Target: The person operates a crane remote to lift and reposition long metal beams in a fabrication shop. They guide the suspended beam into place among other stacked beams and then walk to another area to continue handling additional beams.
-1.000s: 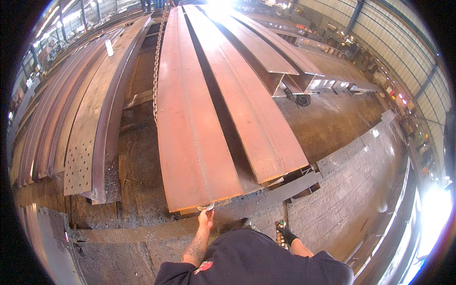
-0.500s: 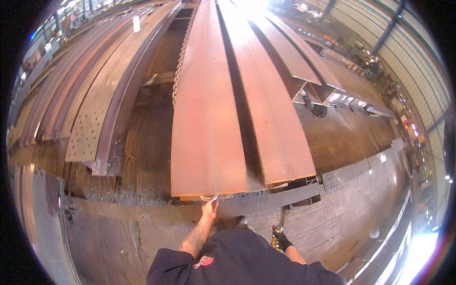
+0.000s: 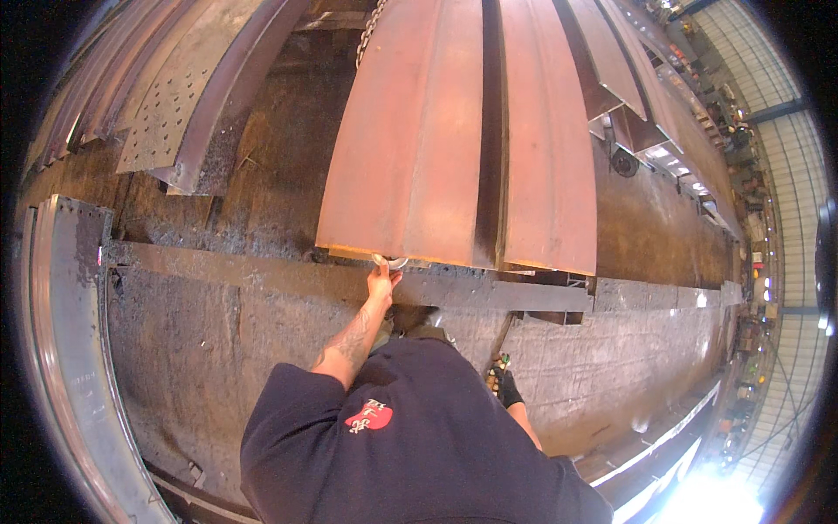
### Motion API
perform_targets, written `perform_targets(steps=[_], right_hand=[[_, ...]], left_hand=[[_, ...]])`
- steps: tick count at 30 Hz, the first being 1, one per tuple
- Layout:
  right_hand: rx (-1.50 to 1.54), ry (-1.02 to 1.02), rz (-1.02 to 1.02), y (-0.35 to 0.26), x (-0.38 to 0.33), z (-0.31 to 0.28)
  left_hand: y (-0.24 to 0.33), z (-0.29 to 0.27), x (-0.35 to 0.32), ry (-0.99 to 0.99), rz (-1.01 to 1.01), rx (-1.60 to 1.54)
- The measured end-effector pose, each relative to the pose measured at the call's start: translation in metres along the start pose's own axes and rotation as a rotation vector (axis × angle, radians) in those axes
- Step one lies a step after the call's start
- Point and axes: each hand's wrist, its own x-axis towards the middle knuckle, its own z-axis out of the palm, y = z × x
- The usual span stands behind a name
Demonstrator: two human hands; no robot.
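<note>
My bare left hand (image 3: 381, 284) reaches up to the near end of a wide reddish steel beam (image 3: 397, 166). Its fingers are closed on a pale ring-shaped thing (image 3: 397, 262) at the beam's lower edge, partly hidden by the beam and the fingers. My right hand (image 3: 507, 388), in a black glove, hangs low at my right side. It is closed round a yellowish and green tool (image 3: 497, 375) whose kind I cannot make out. A thin dark bar (image 3: 504, 334) runs up from that tool toward the floor strip; whether they are joined is unclear.
Another reddish beam (image 3: 550, 157) lies close alongside on the right. To the left are a beam with bolt holes (image 3: 175, 113) and a chain (image 3: 370, 35). A long grey steel piece (image 3: 74, 332) stands at the far left. A raised metal strip (image 3: 218, 266) crosses the floor.
The view has tipped downward, so the beams sit higher in the picture and more of my shirt shows. My left hand stays at the beam end with the ring-shaped thing.
</note>
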Motion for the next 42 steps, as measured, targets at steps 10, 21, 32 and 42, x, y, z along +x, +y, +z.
perform_targets(steps=[10, 21, 32, 42], right_hand=[[-0.031, -0.043, 0.024, -0.011, 0.014, 0.004], [-0.162, 0.018, -0.108, -0.012, 0.012, -0.006], [-0.099, -0.044, -0.165, 0.022, -0.001, -0.023], [0.058, -0.019, 0.083, 0.019, -0.033, -0.002]], left_hand=[[0.005, -0.007, 0.025, 0.196, -0.168, 0.101], [0.008, -0.032, 0.072, -0.015, 0.611, 0.933], [0.032, -0.017, 0.038, -0.027, 0.658, 1.032], [0.057, -0.017, -0.017, 0.004, 0.627, 1.093]])
